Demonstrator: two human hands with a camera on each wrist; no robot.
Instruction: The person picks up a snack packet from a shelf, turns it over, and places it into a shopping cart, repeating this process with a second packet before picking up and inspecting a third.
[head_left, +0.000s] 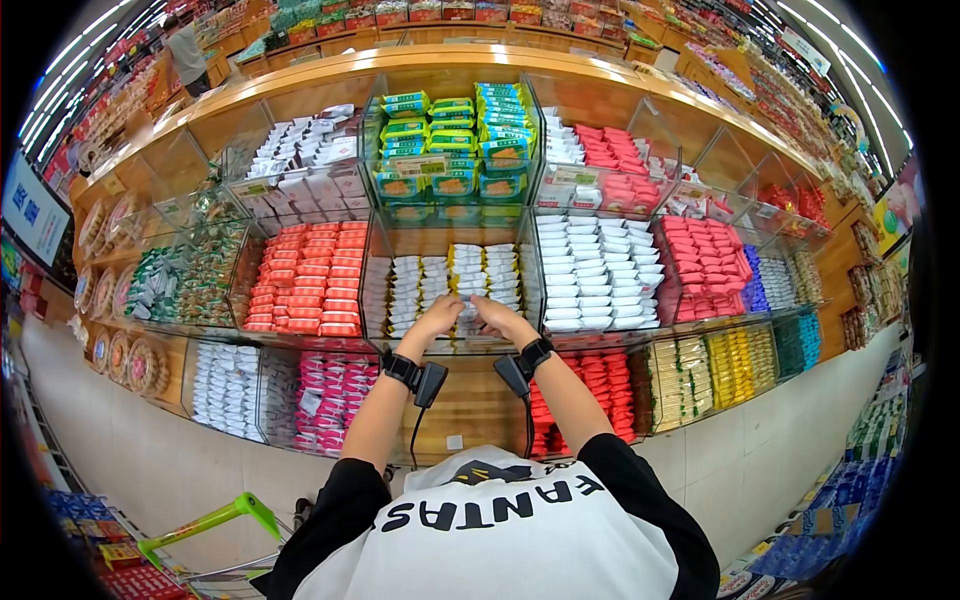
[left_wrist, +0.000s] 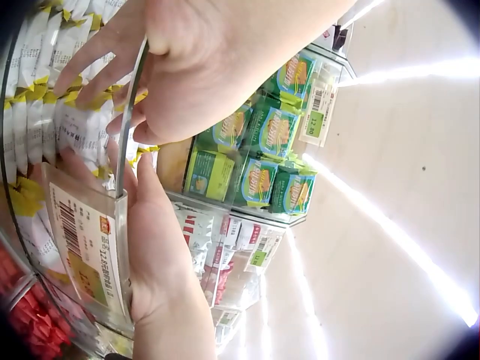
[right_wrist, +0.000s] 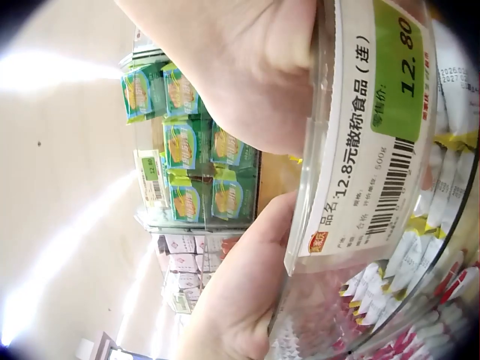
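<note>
Left hand (head_left: 436, 319) and right hand (head_left: 497, 319) apparently share a grip on a white packet (left_wrist: 81, 129)

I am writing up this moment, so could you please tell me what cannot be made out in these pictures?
Most fingers of the left hand and right hand: right wrist view, behind the price label.
Fine print on the white-and-yellow packets: head view, too small.
Most of the shopping cart: head view, cut off by the bottom edge.
</note>
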